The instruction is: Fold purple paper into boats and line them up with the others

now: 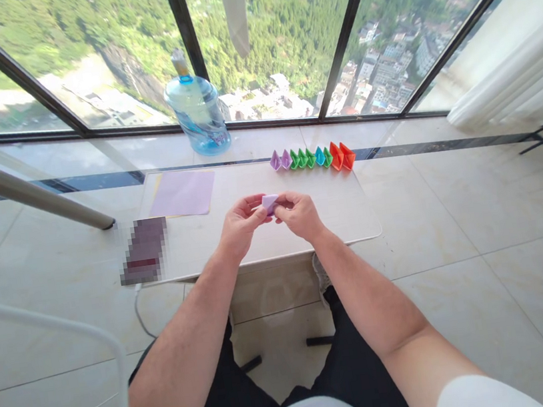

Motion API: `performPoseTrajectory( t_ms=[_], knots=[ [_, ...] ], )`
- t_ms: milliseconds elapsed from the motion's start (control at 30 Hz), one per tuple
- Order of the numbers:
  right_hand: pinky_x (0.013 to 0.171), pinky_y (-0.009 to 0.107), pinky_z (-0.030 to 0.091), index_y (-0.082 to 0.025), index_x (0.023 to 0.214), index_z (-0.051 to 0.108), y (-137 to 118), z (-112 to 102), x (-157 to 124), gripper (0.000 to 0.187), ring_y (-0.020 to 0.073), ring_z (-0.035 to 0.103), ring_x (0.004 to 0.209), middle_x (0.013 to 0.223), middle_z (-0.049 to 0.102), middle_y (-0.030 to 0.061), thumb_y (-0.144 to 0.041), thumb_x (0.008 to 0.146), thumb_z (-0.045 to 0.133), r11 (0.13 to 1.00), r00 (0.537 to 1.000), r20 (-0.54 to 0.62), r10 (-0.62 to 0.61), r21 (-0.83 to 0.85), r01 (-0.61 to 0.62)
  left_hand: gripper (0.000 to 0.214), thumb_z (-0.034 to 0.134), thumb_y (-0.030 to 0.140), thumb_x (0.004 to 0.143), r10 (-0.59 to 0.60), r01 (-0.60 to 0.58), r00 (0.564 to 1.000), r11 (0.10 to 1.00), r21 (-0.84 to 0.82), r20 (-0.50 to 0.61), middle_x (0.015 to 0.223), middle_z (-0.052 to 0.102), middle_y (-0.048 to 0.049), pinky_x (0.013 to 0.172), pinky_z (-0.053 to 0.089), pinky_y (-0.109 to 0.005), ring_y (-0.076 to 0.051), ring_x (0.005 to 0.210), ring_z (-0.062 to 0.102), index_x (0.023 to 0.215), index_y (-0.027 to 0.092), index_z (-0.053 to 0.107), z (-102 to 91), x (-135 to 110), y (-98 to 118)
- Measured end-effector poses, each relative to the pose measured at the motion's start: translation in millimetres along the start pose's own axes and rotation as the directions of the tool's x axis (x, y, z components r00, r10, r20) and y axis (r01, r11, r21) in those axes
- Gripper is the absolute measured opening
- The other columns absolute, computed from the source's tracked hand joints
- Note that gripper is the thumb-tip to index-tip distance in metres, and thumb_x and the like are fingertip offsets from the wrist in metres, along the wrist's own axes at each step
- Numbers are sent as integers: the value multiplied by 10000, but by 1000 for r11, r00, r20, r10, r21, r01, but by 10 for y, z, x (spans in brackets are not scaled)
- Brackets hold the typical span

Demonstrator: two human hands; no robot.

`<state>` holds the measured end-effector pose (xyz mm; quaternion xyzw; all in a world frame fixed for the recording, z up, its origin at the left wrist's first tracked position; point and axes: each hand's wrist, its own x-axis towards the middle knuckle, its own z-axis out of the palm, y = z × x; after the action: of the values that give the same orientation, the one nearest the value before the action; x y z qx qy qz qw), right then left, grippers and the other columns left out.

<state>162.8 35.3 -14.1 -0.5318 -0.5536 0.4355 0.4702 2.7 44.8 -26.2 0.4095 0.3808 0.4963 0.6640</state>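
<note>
Between my two hands is a small piece of folded purple paper (270,201), held just above the middle of a low white table (256,239). My left hand (244,222) pinches its left side with thumb and fingers. On the other side, my right hand (298,213) grips the right edge the same way. Fingertips cover part of the folds. Beyond my hands, a row of small folded paper boats (313,158) in purple, green, blue and orange-red stands along the table's far edge. Flat purple paper sheets (184,193) lie at the back left.
A blurred-out phone-like slab (144,250) with a white cable (138,310) lies at the table's left edge. Behind the table, a large blue water bottle (199,116) stands by the windows. A metal pole (37,189) slants in from the left; a white curtain (507,49) hangs right.
</note>
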Motion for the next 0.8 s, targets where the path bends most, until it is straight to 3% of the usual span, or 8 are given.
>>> performPoseTrajectory(
  t_ms=[133, 333, 533, 800],
  knots=[
    [634, 245, 472, -181, 846, 730, -17, -2, 6, 193, 117, 554, 624, 673, 635, -32, -264, 721, 609, 989, 998, -39, -45, -139, 39, 583, 913, 420, 646, 3, -3, 999, 1000, 10, -33, 1091, 770, -113, 846, 573, -361, -227, 945, 726, 1138, 164, 736, 32, -11, -8],
    [590, 238, 375, -181, 695, 654, 17, 12, 16, 141, 103, 457, 612, 639, 549, -51, -318, 703, 688, 978, 998, -42, -52, -202, 42, 589, 928, 446, 623, 37, -37, 997, 999, -13, -63, 1061, 786, -120, 944, 563, -440, -256, 965, 738, 1108, 156, 763, 58, -12, -25],
    [550, 235, 344, -161, 695, 696, -4, 10, -3, 252, 104, 444, 583, 571, 532, -56, -410, 710, 728, 987, 996, -35, 85, -133, -89, 562, 926, 436, 636, 22, -24, 998, 999, -31, -56, 1068, 788, -123, 963, 564, -438, -246, 961, 735, 1102, 156, 784, 80, -33, -24],
    [548, 237, 383, -166, 704, 710, -92, 31, -34, 258, 104, 464, 552, 572, 573, -47, -423, 711, 731, 998, 996, -48, 69, 3, -69, 479, 917, 436, 643, 19, -24, 997, 998, -66, -77, 1029, 793, -109, 884, 599, -409, -229, 904, 730, 1036, 182, 817, 79, -25, -11]
  ],
)
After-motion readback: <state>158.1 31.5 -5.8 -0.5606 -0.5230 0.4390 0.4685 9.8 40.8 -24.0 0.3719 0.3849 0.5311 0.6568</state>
